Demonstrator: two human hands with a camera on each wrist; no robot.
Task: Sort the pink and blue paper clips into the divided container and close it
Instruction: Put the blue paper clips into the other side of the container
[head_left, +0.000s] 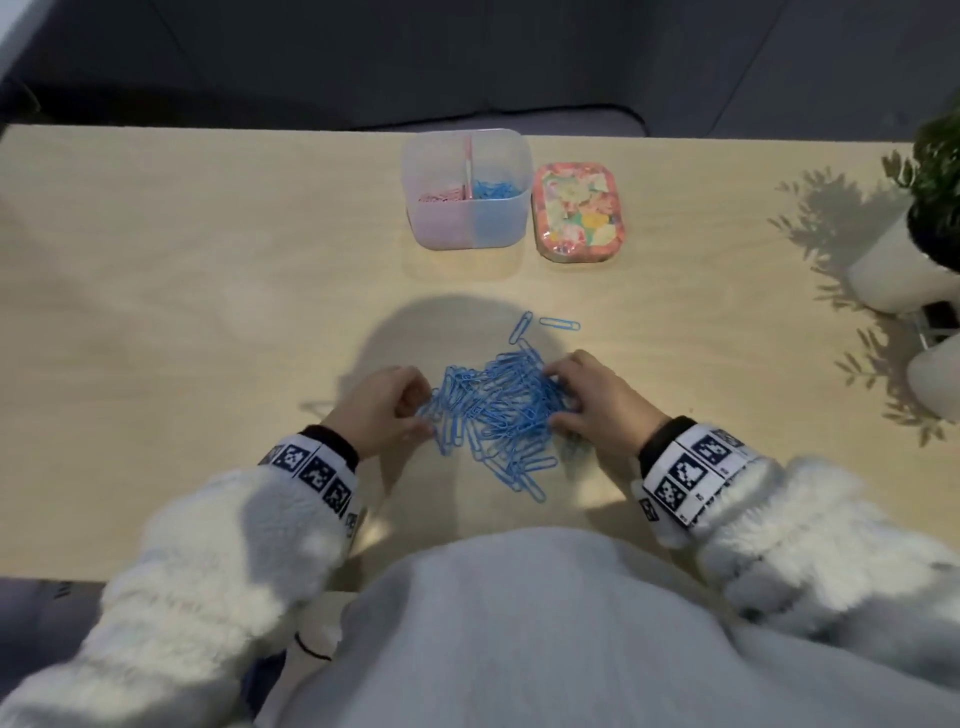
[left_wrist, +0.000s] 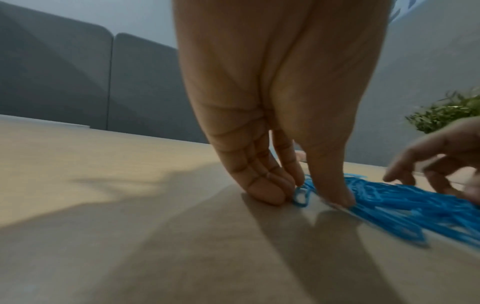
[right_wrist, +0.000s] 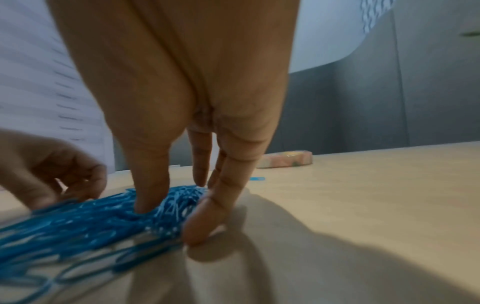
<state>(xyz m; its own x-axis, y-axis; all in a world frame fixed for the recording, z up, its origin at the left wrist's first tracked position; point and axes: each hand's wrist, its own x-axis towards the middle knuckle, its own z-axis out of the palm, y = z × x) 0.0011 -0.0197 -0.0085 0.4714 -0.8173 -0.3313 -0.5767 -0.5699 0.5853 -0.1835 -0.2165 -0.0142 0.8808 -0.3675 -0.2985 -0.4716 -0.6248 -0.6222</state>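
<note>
A pile of blue paper clips (head_left: 496, 410) lies on the wooden table (head_left: 208, 291) in front of me. My left hand (head_left: 423, 415) pinches clips at the pile's left edge; in the left wrist view one clip (left_wrist: 301, 195) stands between its fingers (left_wrist: 262, 191) and thumb. My right hand (head_left: 558, 400) pinches a clump at the right edge, thumb sunk into the pile (right_wrist: 78, 228), fingers (right_wrist: 205, 222) against its side. The open translucent divided container (head_left: 467, 228) stands farther back, with pink clips on the left and blue on the right. Its floral lid (head_left: 577, 210) lies beside it.
Two loose blue clips (head_left: 540, 326) lie just beyond the pile. A potted plant (head_left: 930, 208) in a white pot and a second white pot (head_left: 935, 374) stand at the table's right edge. The lid (right_wrist: 285, 159) also shows low in the right wrist view.
</note>
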